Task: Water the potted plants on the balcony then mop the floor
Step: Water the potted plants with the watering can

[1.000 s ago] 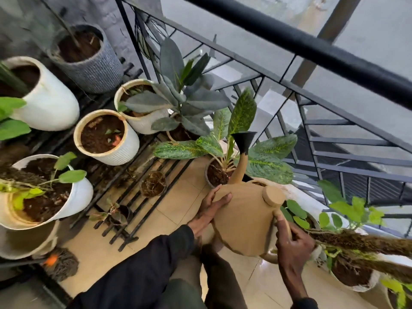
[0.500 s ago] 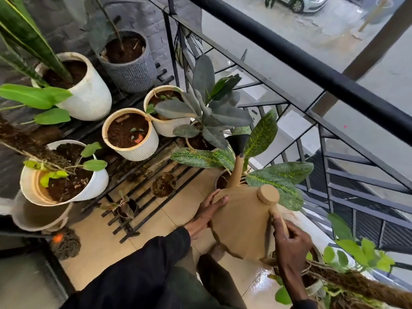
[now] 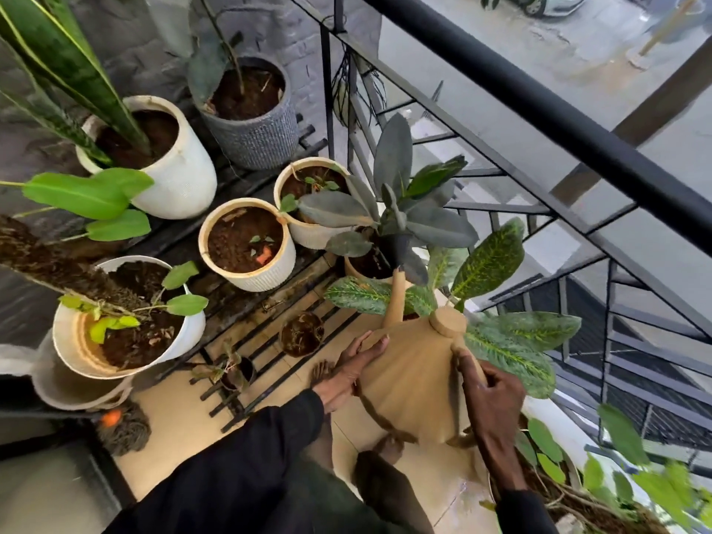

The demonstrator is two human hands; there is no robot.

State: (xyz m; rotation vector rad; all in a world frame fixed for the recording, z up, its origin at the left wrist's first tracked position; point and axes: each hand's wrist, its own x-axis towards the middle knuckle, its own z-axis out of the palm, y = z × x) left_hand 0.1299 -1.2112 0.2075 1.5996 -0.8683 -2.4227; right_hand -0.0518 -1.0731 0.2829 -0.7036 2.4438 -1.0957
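Tan watering can tilted over the balcony floor by the railing. The right hand is wrapped around its handle; the left hand lies flat and open against its side. Since 0.5 s ago the black spout head has advanced among the dark leaves over the brown pot, beyond the speckled-leaf plant.
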